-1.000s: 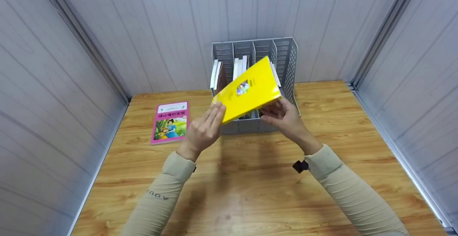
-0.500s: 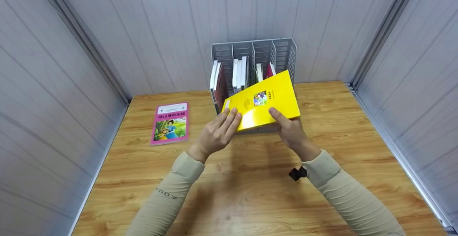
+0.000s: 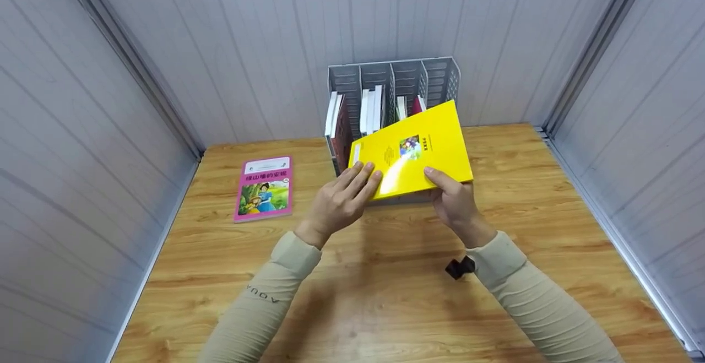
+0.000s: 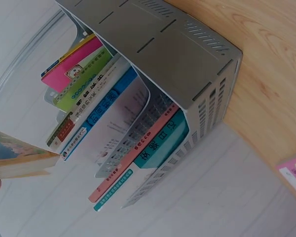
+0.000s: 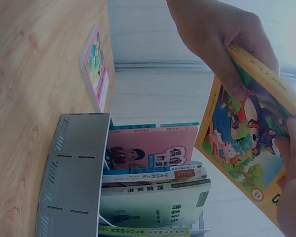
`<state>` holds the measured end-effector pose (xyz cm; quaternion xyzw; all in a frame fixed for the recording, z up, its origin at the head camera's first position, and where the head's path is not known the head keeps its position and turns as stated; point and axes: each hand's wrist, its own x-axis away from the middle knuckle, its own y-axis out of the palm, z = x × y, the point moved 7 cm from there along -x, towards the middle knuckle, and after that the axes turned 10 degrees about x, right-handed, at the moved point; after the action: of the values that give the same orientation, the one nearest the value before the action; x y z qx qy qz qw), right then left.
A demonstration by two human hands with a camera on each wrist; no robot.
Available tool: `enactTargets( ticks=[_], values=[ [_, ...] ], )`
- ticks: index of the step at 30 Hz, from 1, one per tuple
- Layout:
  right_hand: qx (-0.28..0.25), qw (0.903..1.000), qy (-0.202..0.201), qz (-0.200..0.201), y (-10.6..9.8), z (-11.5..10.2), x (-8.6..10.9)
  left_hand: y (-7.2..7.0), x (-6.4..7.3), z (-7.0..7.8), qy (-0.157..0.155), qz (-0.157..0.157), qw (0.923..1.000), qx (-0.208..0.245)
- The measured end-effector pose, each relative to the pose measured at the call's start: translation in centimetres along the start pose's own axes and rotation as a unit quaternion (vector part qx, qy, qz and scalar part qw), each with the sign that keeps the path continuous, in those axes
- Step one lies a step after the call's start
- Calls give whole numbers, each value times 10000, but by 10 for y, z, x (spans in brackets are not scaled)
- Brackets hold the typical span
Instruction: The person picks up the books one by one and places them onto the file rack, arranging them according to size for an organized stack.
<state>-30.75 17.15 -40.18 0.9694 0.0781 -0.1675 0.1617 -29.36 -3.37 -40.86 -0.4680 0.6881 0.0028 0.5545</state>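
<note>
A yellow children's book (image 3: pixel 418 153) is held tilted in front of the grey file rack (image 3: pixel 402 199), its back cover facing up in the head view. My left hand (image 3: pixel 341 195) pinches its left end, fingers laid over the back cover; in the right wrist view the thumb presses the illustrated front cover from below. At the lower right corner my right hand (image 3: pixel 457 203) grips the book, thumb on top and fingers underneath. The right wrist view shows the front cover (image 5: pixel 256 128) with a cartoon wolf. Part of the rack is hidden behind the book.
Several books stand upright in the rack's compartments, including a pink one (image 5: pixel 153 148) and a green-spined one (image 4: pixel 84 81). A pink-bordered picture book (image 3: pixel 264 189) lies flat on the wooden table (image 3: pixel 363 308), left of the rack. Panelled walls (image 3: pixel 264 32) enclose the table.
The yellow book has moved right, uncovering more of the rack's left compartments. My right thumb has come onto the back cover. My left hand has travelled right with the book.
</note>
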Motion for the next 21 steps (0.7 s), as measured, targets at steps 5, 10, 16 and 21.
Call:
enactTargets(
  ticks=[5,10,16,21],
  values=[
    [-228,9992,-319,53,-8,-9,-2,7,-3,-6,-307,-282,9991,1],
    [-190,9974,-643,262,-21,-19,-5,9,2,-14,-649,-322,9974,49],
    [-106,9937,-830,748,-43,-30,-7,16,10,-23,-860,-172,9961,108],
    [228,9874,-975,1228,-60,-37,-8,29,22,-31,-1180,-280,9920,353]
  ],
)
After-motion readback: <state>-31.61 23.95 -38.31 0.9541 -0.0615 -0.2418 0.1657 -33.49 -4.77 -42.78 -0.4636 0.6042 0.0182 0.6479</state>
